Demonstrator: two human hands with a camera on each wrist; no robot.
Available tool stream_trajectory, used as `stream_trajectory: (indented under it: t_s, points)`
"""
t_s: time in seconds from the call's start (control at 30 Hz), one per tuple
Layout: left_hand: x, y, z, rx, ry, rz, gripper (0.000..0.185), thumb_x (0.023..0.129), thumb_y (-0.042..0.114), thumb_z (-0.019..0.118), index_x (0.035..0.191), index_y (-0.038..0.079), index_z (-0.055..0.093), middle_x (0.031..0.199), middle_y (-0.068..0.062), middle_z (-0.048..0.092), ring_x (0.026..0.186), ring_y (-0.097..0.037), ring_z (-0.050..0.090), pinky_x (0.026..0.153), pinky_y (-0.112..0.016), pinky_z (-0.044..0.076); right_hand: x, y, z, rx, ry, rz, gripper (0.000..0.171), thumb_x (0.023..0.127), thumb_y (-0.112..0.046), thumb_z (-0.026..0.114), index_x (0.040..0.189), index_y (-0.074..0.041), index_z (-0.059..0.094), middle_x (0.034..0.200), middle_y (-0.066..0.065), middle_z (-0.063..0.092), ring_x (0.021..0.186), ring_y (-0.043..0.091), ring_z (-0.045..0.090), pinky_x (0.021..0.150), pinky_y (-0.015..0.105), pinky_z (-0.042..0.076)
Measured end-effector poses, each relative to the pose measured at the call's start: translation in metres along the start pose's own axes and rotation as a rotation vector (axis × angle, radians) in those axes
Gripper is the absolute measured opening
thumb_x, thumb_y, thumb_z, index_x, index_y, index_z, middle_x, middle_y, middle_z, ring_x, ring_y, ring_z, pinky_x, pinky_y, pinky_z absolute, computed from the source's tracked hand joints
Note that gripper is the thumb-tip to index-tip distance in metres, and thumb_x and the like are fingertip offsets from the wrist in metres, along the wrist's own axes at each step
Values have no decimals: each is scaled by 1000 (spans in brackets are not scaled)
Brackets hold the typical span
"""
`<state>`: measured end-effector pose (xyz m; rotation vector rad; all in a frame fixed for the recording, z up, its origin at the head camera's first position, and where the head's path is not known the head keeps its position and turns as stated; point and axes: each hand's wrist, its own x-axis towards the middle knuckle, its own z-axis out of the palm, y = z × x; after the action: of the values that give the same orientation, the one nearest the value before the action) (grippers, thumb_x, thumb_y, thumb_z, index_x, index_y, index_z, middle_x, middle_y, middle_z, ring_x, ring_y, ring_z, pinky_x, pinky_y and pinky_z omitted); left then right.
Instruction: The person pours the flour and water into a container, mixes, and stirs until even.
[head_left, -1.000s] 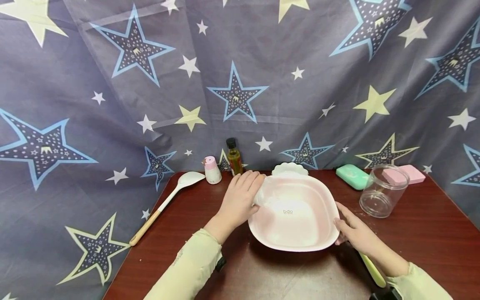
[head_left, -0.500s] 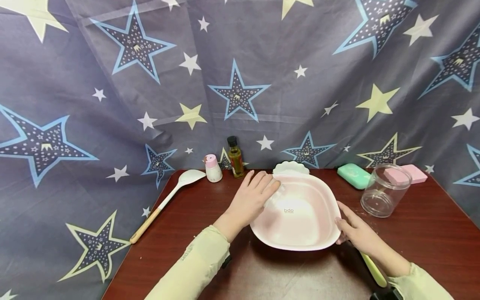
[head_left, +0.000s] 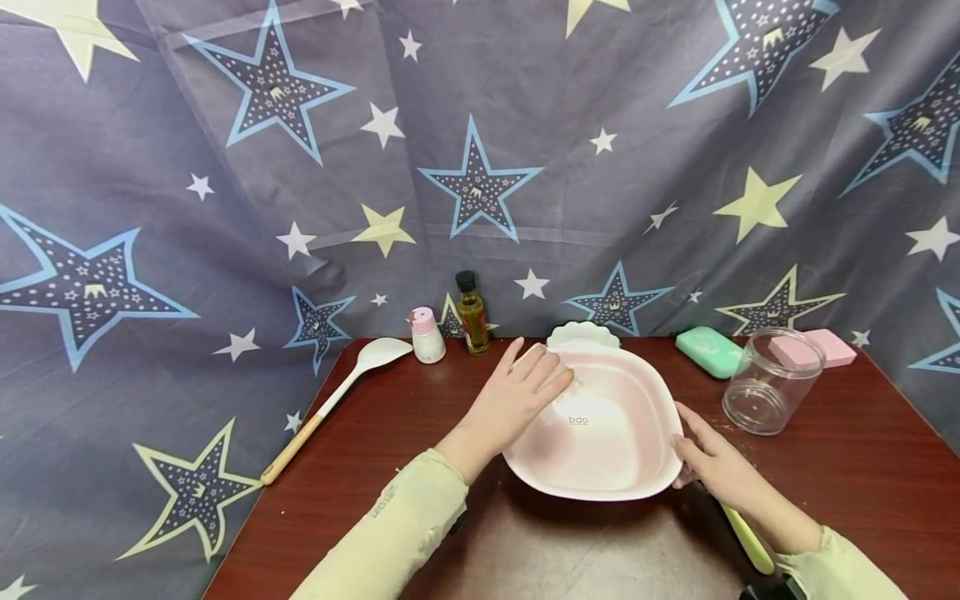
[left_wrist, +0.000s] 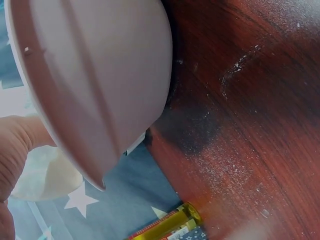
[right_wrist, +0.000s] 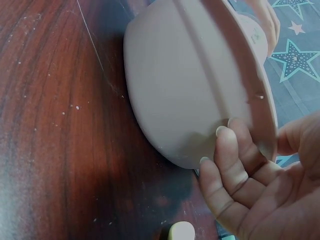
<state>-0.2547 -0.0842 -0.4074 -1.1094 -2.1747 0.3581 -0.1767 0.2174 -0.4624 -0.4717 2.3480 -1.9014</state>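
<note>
A pink basin (head_left: pixel 592 458) with rounded corners stands tilted at the table's middle, its inside facing me. On its right rim, my right hand (head_left: pixel 708 458) grips with the thumb on top and fingers curled against the outer wall (right_wrist: pixel 185 85). Over the basin's upper left side, my left hand (head_left: pixel 517 396) holds a pale round container (left_wrist: pixel 60 177), with some printing on its round face in the right wrist view. From the head view, the hand hides most of that container. What it contains is not clear.
A white-headed spatula (head_left: pixel 382 354), a pink-capped shaker (head_left: pixel 427 337) and an oil bottle (head_left: pixel 472 317) are at left. A clear jar (head_left: pixel 768 392), green block (head_left: pixel 708 352) and pink block (head_left: pixel 828 347) stand right. Behind the basin shows a scalloped white thing (head_left: pixel 582 335); a green handle (head_left: pixel 747 537) lies by my right wrist.
My left hand has moved right, farther over the inside of the basin, with the pale container in it. My right hand keeps its grip on the rim.
</note>
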Motion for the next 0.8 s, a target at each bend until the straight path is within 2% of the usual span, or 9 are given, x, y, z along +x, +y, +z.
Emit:
stream_trajectory:
  t_s: [0.17, 0.4, 0.6, 0.8]
  points:
    - [0, 3, 1, 34, -21, 31, 43, 100, 9, 30, 134, 24, 51, 132, -2, 49, 132, -29, 41, 113, -57, 17, 0, 0, 0, 2, 1, 12, 52, 103, -2, 37, 147, 14, 14, 91, 25, 57, 54, 18, 60, 53, 36, 53]
    - [3, 8, 3, 90, 33, 101, 43, 100, 9, 29, 133, 26, 52, 130, -2, 50, 127, -27, 43, 113, -57, 18, 0, 0, 0, 28, -10, 1, 52, 103, 0, 36, 147, 15, 12, 89, 24, 58, 54, 18, 59, 53, 34, 53]
    - [5, 13, 3, 114, 41, 148, 42, 99, 8, 33, 133, 26, 51, 128, -3, 50, 124, -28, 44, 113, -54, 21, 1, 0, -1, 26, -11, 3, 52, 103, 0, 35, 147, 16, 10, 86, 23, 59, 54, 18, 59, 53, 34, 53]
    - [5, 14, 2, 115, 26, 146, 42, 99, 8, 34, 133, 25, 50, 129, -3, 49, 124, -28, 43, 113, -54, 20, 1, -1, -1, 21, -9, -1, 52, 103, 1, 35, 146, 16, 11, 87, 24, 60, 53, 18, 59, 52, 34, 53]
